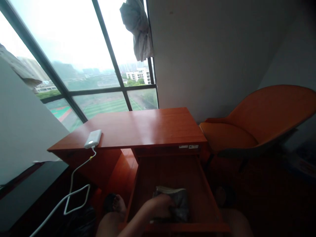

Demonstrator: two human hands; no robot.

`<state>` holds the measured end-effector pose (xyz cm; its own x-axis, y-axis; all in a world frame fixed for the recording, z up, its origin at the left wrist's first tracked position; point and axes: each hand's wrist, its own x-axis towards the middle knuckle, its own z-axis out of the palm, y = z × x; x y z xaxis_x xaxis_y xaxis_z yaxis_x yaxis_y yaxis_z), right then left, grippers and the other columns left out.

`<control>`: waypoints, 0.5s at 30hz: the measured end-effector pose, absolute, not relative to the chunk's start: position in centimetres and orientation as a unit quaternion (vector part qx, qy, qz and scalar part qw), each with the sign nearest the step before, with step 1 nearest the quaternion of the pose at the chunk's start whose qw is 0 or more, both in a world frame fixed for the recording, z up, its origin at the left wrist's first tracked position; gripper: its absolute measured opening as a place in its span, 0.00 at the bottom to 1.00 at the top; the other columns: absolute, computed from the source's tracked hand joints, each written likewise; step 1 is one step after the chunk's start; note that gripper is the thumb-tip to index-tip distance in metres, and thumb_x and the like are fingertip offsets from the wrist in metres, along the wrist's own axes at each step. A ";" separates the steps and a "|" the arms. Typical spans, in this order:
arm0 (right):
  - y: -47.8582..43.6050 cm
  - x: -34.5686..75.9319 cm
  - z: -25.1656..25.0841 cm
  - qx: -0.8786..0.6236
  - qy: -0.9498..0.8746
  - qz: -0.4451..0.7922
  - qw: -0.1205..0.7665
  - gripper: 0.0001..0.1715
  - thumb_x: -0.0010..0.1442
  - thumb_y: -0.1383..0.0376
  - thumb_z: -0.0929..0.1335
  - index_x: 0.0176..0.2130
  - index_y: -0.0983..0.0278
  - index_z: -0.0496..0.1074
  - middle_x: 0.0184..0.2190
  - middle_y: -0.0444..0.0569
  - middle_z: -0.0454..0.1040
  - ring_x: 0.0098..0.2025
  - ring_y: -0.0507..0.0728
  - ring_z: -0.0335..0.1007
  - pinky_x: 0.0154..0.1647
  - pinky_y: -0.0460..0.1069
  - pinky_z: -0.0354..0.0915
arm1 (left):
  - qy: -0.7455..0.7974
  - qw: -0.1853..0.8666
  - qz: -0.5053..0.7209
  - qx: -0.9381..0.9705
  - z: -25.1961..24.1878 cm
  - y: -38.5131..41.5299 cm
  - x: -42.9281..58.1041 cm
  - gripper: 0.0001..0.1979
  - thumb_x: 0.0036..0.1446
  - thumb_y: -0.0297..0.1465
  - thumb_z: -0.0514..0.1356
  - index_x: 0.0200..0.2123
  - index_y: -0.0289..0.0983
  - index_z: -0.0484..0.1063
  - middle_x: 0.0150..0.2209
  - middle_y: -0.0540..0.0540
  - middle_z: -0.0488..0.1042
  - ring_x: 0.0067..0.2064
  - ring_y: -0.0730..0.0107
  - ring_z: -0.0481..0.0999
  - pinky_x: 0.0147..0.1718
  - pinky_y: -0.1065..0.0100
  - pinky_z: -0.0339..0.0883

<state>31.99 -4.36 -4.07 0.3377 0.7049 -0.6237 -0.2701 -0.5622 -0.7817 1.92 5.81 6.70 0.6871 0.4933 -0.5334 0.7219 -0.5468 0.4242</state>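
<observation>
Item one: grey cloth (182, 200), one, crumpled; from my remote seat I log it inside the open drawer (170, 169), on its floor, near the front panel. Axis: too bunched for a firm reading; its pale upper fold runs roughly crosswise to the drawer, left to right, and I can assign it no pointing end.

Item two: left hand (163, 205), set over the cloth's left part, its fingers curled into the fabric and, as I judge it, holding it; fingertips hidden in shadow. Most visible cloth lies to its right and just beyond. The forearm enters from the lower left. Right hand: out of my view, state unknown to me, so the left is the nearer.

Surround: reddish counter (148, 128) above the drawer, bearing a white device (93, 138) with a white cable (74, 169); orange chair (271, 108) at right.
</observation>
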 end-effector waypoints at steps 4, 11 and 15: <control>-4.8 32.5 -3.1 -0.724 -0.201 0.518 0.409 0.05 0.45 0.61 0.72 0.23 0.48 0.76 0.10 0.44 0.66 0.16 0.61 0.69 0.10 0.51 0.58 | 0.405 0.290 -0.158 0.852 7.4 5.4 2.7 0.22 0.49 0.24 0.60 0.48 0.42 0.80 0.45 0.44 0.83 0.50 0.54 0.81 0.46 0.65 0.73; -5.2 32.3 -3.8 -0.739 -0.177 0.526 0.381 0.03 0.46 0.53 0.69 0.26 0.44 0.75 0.15 0.47 0.70 0.22 0.66 0.75 0.15 0.54 0.64 | 0.536 0.163 -0.136 0.817 6.3 8.2 4.6 0.19 0.63 0.25 0.50 0.47 0.38 0.80 0.45 0.35 0.82 0.46 0.47 0.82 0.43 0.55 0.75; -5.2 32.4 -4.1 -0.714 -0.179 0.562 0.378 0.08 0.49 0.51 0.67 0.29 0.44 0.76 0.16 0.48 0.71 0.22 0.66 0.75 0.15 0.57 0.65 | 0.560 0.123 -0.119 0.811 5.1 11.6 5.5 0.21 0.64 0.22 0.47 0.49 0.37 0.78 0.46 0.35 0.81 0.46 0.49 0.82 0.43 0.55 0.75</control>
